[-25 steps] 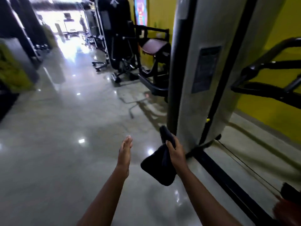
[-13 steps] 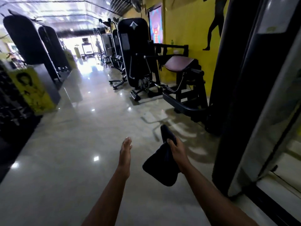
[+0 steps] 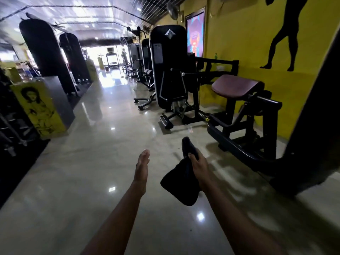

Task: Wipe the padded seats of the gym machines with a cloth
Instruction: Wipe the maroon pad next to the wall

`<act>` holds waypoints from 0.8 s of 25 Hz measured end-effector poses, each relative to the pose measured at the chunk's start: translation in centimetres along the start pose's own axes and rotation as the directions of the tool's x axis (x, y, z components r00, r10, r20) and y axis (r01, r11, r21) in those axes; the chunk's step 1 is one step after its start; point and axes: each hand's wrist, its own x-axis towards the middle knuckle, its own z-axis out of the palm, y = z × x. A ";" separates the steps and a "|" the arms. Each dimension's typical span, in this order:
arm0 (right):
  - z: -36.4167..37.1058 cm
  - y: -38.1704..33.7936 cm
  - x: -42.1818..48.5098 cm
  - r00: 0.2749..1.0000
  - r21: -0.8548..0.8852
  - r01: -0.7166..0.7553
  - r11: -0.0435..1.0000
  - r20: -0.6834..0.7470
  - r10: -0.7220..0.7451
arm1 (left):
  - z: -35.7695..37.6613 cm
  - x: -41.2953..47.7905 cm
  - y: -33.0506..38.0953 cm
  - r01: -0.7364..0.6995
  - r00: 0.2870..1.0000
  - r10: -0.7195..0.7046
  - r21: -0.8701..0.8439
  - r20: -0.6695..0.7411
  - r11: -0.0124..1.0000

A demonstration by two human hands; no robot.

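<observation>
My right hand (image 3: pixel 199 165) grips a dark cloth (image 3: pixel 181 183) that hangs below the fist, with one end sticking up above the thumb. My left hand (image 3: pixel 141 165) is stretched out beside it, flat, fingers together, holding nothing. Ahead to the right stands a black gym machine (image 3: pixel 171 70) with a maroon padded seat (image 3: pixel 237 87) on a black frame. The seat is well beyond both hands, about a couple of steps away.
A dark machine column (image 3: pixel 312 126) fills the right edge, close by. A glossy floor aisle (image 3: pixel 103 144) runs forward, with more machines (image 3: pixel 139 61) along the yellow right wall. Punching bags (image 3: pixel 44 50) and a yellow pillar (image 3: pixel 39 109) line the left, beside weight racks.
The view has swung from the grey machine column on the right to the aisle and the maroon seat, which is now nearer. Both hands keep their pose, cloth still in the right.
</observation>
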 end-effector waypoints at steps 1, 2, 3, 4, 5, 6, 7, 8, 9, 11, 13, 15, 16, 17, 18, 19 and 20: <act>1.4 0.2 2.7 1.000 -0.010 -0.012 1.000 -0.007 0.012 | -0.1 2.8 0.3 -0.001 1.000 0.001 0.006 -0.006 1.000; 3.0 0.7 5.9 1.000 -0.013 -0.015 1.000 -0.016 0.015 | -0.3 6.4 0.5 -0.004 1.000 0.004 0.016 -0.006 1.000; 4.6 1.3 9.3 1.000 -0.008 -0.013 1.000 -0.019 0.013 | -0.5 10.2 0.6 -0.009 1.000 0.008 0.035 0.006 0.999; 6.0 2.0 12.8 1.000 0.000 -0.005 1.000 -0.019 0.005 | -0.5 14.3 0.7 -0.014 1.000 0.013 0.051 0.027 0.999; 7.3 2.6 16.3 1.000 0.009 0.003 1.000 -0.023 -0.003 | -0.5 18.4 0.9 -0.019 0.999 0.016 0.062 0.048 0.998; 8.4 3.2 19.7 0.999 0.011 0.013 1.000 -0.032 -0.012 | -0.3 22.3 1.0 -0.023 0.997 0.019 0.066 0.074 0.998; 9.4 3.7 23.4 0.999 0.008 0.019 1.000 -0.048 -0.019 | -0.1 26.4 1.2 -0.031 0.994 0.024 0.064 0.105 0.997; 10.0 3.8 26.5 0.997 0.008 0.012 1.000 -0.074 -0.011 | 0.3 30.0 1.4 -0.032 0.991 0.023 0.069 0.130 0.997; 10.4 4.1 29.3 0.994 0.015 -0.009 1.000 -0.105 0.011 | 0.8 33.4 1.7 -0.019 0.989 0.006 0.085 0.149 0.996; 11.2 4.6 36.2 0.986 0.016 -0.010 1.000 -0.169 0.012 | 2.4 41.4 2.0 -0.031 0.977 0.002 0.130 0.214 0.991; 11.1 5.3 42.8 0.971 0.025 -0.024 0.999 -0.238 0.029 | 4.9 48.9 2.2 -0.017 0.958 -0.025 0.144 0.284 0.989; 10.6 6.0 48.8 0.949 0.040 -0.027 0.999 -0.312 0.038 | 8.2 55.4 2.0 -0.001 0.933 -0.052 0.146 0.356 0.989; 10.2 6.7 51.6 0.939 0.048 -0.029 0.998 -0.341 0.043 | 9.9 58.4 1.7 0.004 0.915 -0.064 0.149 0.398 0.989; 9.7 7.4 54.1 0.930 0.060 -0.038 0.997 -0.363 0.057 | 11.5 61.0 1.4 0.011 0.899 -0.079 0.156 0.431 0.988; 9.2 8.1 56.6 0.921 0.065 -0.042 0.997 -0.384 0.064 | 13.2 63.5 1.1 0.014 0.883 -0.084 0.154 0.462 0.988; 8.5 9.0 59.7 0.912 0.059 -0.036 0.998 -0.407 0.057 | 15.1 66.6 0.6 0.009 0.865 -0.084 0.151 0.495 0.988; 7.8 10.0 63.0 0.901 0.051 -0.020 0.999 -0.433 0.040 | 17.1 69.7 0.1 0.000 0.847 -0.084 0.157 0.525 0.988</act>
